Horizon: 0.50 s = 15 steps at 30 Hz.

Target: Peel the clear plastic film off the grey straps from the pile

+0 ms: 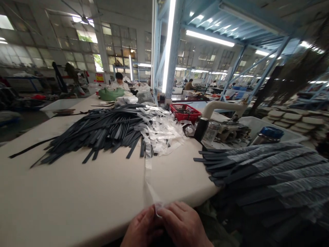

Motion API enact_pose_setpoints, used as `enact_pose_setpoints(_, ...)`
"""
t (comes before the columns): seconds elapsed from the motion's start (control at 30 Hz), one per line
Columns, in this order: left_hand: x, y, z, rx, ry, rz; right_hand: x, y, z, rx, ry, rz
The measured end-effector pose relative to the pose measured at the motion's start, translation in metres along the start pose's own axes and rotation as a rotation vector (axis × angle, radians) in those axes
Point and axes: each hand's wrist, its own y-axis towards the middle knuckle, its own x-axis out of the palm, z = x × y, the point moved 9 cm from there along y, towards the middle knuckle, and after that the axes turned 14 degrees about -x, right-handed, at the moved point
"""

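At the table's near edge, my left hand (142, 224) and my right hand (183, 223) are close together, fingers pinched on the end of a translucent plastic strip (148, 175). From my fingers the strip runs up across the table to a tangled heap of similar clear strips (164, 128). Left of that heap lies a large pile of dark grey flat straps (102, 130), their ends fanned toward me. To my right, more dark straps (272, 175) hang over the edge, partly wrapped in clear plastic. My fingers hide whatever else they hold.
The pale tabletop (77, 199) stretches ahead. A red basket (185, 113), a sewing machine (226, 120), a glass jar (212, 132) and a blue-lidded flask (268, 135) stand on the right. A green bag (111, 93) lies at the far end, near a seated person (119, 84).
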Motion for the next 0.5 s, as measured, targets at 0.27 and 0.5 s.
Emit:
enact_pose_setpoints(0.27, 0.003, -0.014, 0.013, 0.082, -0.066, -0.023, 0.018, -0.025, 0.043, 0.607, 0.572, 0.024)
enact_pose_setpoints(0.5, -0.002, -0.021, -0.003, 0.027, 0.041, 0.007, 0.079, -0.006, 0.061, 0.882, 1.027, -0.065)
